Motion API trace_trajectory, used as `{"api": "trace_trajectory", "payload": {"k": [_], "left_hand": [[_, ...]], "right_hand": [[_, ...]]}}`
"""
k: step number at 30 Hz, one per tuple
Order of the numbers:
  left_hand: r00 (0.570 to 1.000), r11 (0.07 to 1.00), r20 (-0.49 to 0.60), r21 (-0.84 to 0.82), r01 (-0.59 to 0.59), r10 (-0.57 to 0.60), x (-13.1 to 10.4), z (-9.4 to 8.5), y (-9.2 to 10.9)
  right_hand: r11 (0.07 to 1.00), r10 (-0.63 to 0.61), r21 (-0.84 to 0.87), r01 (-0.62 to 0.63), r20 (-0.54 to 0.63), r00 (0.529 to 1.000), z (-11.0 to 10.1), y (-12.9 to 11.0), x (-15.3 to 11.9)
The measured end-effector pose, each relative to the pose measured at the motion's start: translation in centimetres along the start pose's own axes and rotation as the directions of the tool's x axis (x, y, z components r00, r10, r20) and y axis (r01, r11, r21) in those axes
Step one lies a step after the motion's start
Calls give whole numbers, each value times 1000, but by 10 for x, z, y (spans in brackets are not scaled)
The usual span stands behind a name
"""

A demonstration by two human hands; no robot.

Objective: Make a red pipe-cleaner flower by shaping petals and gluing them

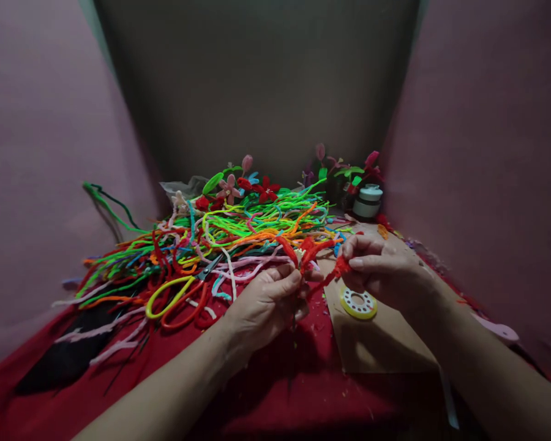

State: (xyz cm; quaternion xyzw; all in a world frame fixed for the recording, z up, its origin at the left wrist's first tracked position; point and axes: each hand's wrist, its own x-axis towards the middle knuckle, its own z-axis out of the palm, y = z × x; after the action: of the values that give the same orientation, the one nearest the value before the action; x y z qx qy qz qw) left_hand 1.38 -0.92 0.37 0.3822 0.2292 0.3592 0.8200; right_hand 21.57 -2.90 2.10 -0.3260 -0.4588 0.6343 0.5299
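Held in the closed fingers of my left hand (273,297) is a red pipe-cleaner flower (308,250) with a pale yellow centre. Its petals spread above my thumb, and a thin dark stem shows below the hand. To the right, my right hand (376,263) pinches a red pipe-cleaner piece (341,267) between thumb and fingers. A red strand runs from that piece down toward my left hand; where it ends is hidden by the fingers. Below my right hand lies a yellow-rimmed tape roll (358,302) on a brown board (386,343).
A heap of coloured pipe cleaners (261,217) covers the left and back of the red cloth (275,392). Scissors with yellow and red handles (179,300) lie at its front. Finished flowers (266,190) stand behind, with a pale-lidded jar (368,199) at right. Pink walls flank both sides.
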Motion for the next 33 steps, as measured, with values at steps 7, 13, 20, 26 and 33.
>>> {"api": "trace_trajectory", "payload": {"k": [7, 13, 20, 26, 33], "left_hand": [[996, 995, 3, 55, 88, -88, -1, -2, -8], [999, 981, 25, 191, 15, -20, 2, -6, -8], [999, 986, -23, 168, -23, 27, 4, -8, -6], [997, 984, -41, 172, -53, 61, 4, -11, -2], [995, 987, -60, 143, -67, 77, 5, -8, 3]], "right_hand": [[982, 126, 145, -117, -51, 991, 6, 13, 3], [970, 164, 189, -151, -54, 985, 5, 20, 6], [986, 61, -147, -81, -133, 989, -1, 18, -12], [519, -295, -839, -162, -353, 888, -50, 5, -72], [-223, -372, -861, -457, -358, 856, -124, 21, -132]]}}
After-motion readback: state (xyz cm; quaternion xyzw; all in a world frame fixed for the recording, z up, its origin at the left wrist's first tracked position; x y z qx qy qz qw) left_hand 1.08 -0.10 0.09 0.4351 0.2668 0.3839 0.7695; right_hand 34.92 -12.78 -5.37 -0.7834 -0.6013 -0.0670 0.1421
